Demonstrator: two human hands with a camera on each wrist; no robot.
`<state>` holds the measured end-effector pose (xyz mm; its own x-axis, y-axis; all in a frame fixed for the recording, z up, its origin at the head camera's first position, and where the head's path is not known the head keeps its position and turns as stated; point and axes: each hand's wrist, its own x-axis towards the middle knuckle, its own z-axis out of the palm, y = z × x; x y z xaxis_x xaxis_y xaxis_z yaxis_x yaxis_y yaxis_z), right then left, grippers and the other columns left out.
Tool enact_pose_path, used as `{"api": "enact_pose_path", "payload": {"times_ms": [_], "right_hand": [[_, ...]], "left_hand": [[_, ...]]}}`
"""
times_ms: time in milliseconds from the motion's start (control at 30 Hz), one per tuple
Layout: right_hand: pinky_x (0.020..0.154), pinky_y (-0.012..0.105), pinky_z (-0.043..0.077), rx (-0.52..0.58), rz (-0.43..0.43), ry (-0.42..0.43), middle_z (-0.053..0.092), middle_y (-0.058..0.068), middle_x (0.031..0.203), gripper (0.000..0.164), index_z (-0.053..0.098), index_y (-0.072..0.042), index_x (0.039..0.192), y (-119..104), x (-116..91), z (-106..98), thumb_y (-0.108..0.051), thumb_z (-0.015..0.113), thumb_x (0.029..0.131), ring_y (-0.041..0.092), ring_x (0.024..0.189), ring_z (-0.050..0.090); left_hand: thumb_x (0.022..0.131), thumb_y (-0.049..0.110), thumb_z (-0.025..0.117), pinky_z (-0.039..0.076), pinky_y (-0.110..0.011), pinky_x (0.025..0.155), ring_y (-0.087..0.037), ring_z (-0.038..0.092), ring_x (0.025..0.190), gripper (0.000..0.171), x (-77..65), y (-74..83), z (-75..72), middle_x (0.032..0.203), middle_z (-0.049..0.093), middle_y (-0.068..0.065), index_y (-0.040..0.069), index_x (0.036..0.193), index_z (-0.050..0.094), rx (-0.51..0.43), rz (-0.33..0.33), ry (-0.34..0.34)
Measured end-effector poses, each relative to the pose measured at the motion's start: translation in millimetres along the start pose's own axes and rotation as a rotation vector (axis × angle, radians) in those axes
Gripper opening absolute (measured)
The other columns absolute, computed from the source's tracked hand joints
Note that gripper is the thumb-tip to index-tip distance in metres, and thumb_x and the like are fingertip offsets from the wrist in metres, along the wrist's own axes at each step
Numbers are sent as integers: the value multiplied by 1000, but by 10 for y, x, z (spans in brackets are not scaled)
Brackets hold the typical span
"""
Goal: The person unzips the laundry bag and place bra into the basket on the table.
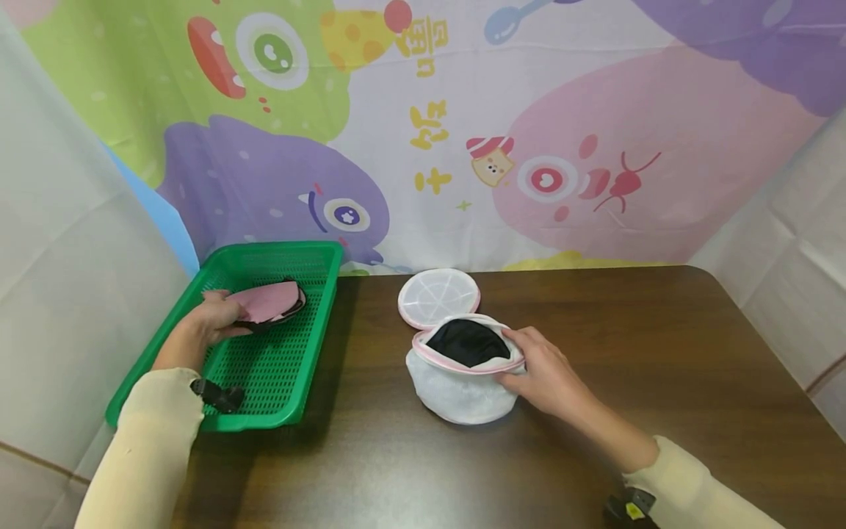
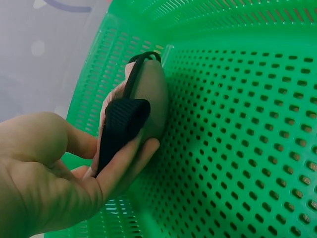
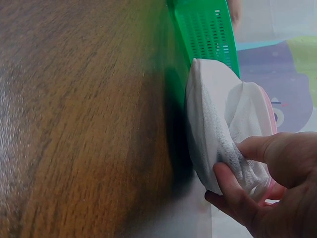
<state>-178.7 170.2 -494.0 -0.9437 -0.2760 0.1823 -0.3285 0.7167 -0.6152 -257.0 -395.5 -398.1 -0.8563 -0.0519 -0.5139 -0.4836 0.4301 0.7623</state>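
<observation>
Inside the green basket, my left hand (image 1: 214,317) grips a pink folded cloth piece (image 1: 269,300) with black edging by its near end. The left wrist view shows a wide black elastic band (image 2: 119,121) and a thin black cord on this pink piece, with the thumb on one side and fingers on the other. At the table's middle, my right hand (image 1: 545,373) pinches the right side of a white mesh laundry bag (image 1: 463,397) with pink trim. Its top is unzipped and gapes, showing black cloth (image 1: 469,342) inside. The round mesh lid (image 1: 439,297) lies folded back behind it.
The green perforated basket (image 1: 305,393) stands on the left of the brown wooden table (image 1: 634,323). A cartoon-printed curtain (image 1: 429,235) hangs along the table's back edge. Pale cloth walls (image 1: 86,220) flank both sides.
</observation>
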Motion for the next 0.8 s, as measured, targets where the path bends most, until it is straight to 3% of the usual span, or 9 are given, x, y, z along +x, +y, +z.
{"api": "enact_pose_path", "payload": {"times_ms": [100, 200, 267, 400, 533, 633, 800], "right_hand": [[102, 57, 61, 8, 11, -5, 70, 24, 135, 73, 64, 5, 152, -129, -26, -81, -19, 90, 88, 42, 116, 68], [106, 64, 60, 32, 35, -42, 70, 25, 138, 75, 62, 7, 153, -332, -59, -214, -16, 90, 88, 43, 119, 69], [108, 63, 59, 28, 51, -58, 70, 25, 140, 75, 62, 7, 154, -387, -65, -241, -16, 90, 89, 43, 121, 69], [110, 62, 59, 22, 71, -76, 69, 25, 142, 75, 61, 7, 155, -442, -70, -263, -16, 91, 90, 41, 123, 69], [109, 62, 59, 22, 74, -77, 69, 25, 141, 75, 61, 6, 155, -437, -67, -256, -15, 90, 90, 41, 123, 69], [107, 61, 59, 19, 68, -71, 70, 25, 139, 74, 61, 6, 155, -418, -62, -245, -15, 90, 89, 41, 122, 69], [108, 61, 59, 19, 62, -64, 70, 25, 139, 74, 62, 7, 154, -418, -64, -244, -15, 90, 89, 42, 121, 69]], "left_hand": [[112, -5, 39, 68, -24, 87, 0, 63, 87, 89, -13, 4, -3, 167, 21, -49, -9, 169, -29, 37, 15, 1], [110, -7, 43, 69, -26, 85, -6, 64, 85, 91, -27, 9, 1, 145, 39, -40, -12, 169, -26, 79, 22, 2], [108, -9, 44, 68, -27, 82, -9, 63, 82, 91, -30, 8, 6, 140, 39, -36, -15, 168, -25, 118, 28, 1], [104, -9, 42, 67, -29, 77, -15, 62, 81, 86, -25, -13, 9, 156, 21, -47, -21, 166, -17, 224, 51, 11], [103, -8, 44, 68, -34, 79, -30, 61, 96, 83, -6, -36, 4, 163, 10, -53, -23, 164, -11, 298, 83, 16], [105, -4, 49, 71, -39, 83, -35, 64, 103, 84, 12, -49, -12, 161, 15, -55, -21, 166, -7, 359, 82, 15], [109, 10, 58, 72, -42, 82, -28, 74, 93, 84, 21, -51, -19, 154, 30, -54, -19, 168, 6, 487, 52, 42]]}}
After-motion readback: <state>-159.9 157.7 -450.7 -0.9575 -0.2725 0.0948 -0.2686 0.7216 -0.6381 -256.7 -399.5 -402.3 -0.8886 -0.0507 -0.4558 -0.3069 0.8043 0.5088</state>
